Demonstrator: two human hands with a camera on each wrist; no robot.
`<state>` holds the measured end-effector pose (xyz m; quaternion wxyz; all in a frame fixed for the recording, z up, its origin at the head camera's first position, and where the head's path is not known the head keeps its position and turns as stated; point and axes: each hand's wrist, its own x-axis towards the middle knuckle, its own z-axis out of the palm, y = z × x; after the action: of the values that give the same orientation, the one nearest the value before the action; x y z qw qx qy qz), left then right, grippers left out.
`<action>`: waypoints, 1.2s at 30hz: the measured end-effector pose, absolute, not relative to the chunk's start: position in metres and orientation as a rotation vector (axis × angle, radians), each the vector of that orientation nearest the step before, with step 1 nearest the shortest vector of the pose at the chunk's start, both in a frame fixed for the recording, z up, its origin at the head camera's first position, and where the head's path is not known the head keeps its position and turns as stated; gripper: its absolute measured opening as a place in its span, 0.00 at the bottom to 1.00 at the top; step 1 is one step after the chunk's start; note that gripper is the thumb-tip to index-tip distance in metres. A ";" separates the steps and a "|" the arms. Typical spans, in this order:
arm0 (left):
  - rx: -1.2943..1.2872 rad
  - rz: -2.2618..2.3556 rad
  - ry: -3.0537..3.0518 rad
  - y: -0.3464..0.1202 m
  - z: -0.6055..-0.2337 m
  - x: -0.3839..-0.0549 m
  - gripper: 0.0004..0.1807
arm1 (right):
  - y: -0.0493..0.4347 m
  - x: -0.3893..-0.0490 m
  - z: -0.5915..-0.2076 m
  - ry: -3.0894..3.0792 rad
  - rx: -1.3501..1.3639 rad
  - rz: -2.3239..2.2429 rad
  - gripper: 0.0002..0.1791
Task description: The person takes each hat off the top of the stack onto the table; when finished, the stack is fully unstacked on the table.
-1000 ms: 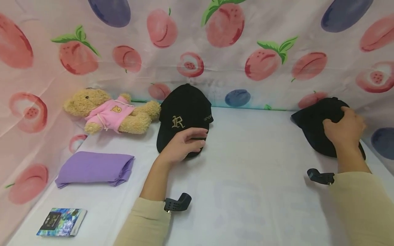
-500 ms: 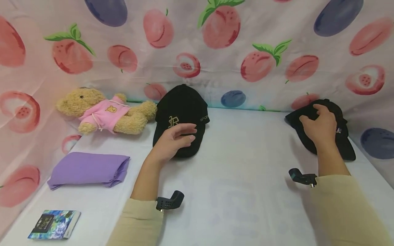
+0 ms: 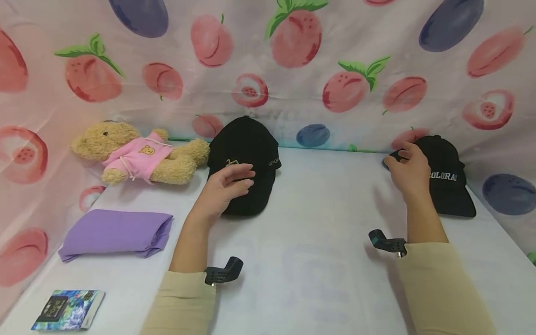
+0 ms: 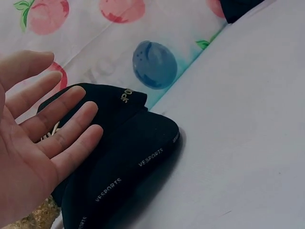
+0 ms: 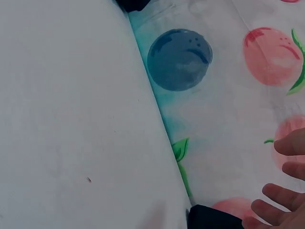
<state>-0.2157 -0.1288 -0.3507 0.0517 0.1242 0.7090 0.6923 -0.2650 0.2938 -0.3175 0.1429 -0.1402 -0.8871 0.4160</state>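
In the head view a black baseball cap (image 3: 247, 144) with a gold emblem, now partly hidden, leans at the back left of centre. My left hand (image 3: 219, 188) hovers in front of its brim, fingers extended and spread; the left wrist view shows the bare palm (image 4: 43, 138) and the white lettering along the brim. At the back right stands a second black cap (image 3: 445, 160) with white letters across its front. My right hand (image 3: 410, 174) overlaps the left part of this cap, its fingers loosely bent and holding nothing. Only a dark corner of the cap (image 5: 214, 218) shows in the right wrist view.
Left of the first cap lies a teddy bear (image 3: 142, 156) in a pink top. Nearer are a folded purple cloth (image 3: 117, 232) and a small blue patterned book (image 3: 69, 309). A fruit-print curtain (image 3: 289, 93) borders the white table (image 3: 318, 242) behind and at the sides.
My right hand has come off the right cap and shifted left, uncovering its lettering. My left hand has moved slightly left before its cap. The whole head view has shifted a little.
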 end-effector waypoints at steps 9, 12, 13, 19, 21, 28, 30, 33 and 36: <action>0.301 2.175 2.139 -0.143 -0.348 -0.213 0.27 | 0.268 -0.259 -0.316 -2.549 -0.401 1.364 0.36; 0.270 2.195 2.138 -0.148 -0.348 -0.212 0.27 | 0.260 -0.258 -0.318 -2.569 -0.369 1.423 0.36; 0.263 2.199 2.139 -0.149 -0.348 -0.212 0.27 | 0.257 -0.258 -0.319 -2.578 -0.356 1.441 0.35; 0.252 2.214 2.146 -0.152 -0.349 -0.212 0.26 | 0.244 -0.253 -0.323 -2.610 -0.250 1.595 0.32; 0.240 2.222 2.155 -0.152 -0.350 -0.213 0.25 | 0.240 -0.251 -0.324 -2.585 -0.195 1.695 0.32; 0.178 2.238 2.159 -0.151 -0.351 -0.216 0.24 | 0.226 -0.246 -0.324 -2.443 -0.076 2.015 0.33; 0.172 2.235 2.164 -0.151 -0.351 -0.216 0.24 | 0.223 -0.246 -0.322 -2.409 -0.043 2.061 0.33; 0.162 2.232 2.170 -0.152 -0.351 -0.217 0.24 | 0.220 -0.244 -0.319 -2.351 0.008 2.137 0.33; 0.150 2.233 2.180 -0.153 -0.351 -0.217 0.24 | 0.216 -0.244 -0.318 -2.334 0.076 2.175 0.33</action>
<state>-0.2168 -0.1534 -0.3512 0.0084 0.0481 0.6978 0.7147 -0.2440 0.2159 -0.3181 -0.0249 0.0239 -0.7312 0.6813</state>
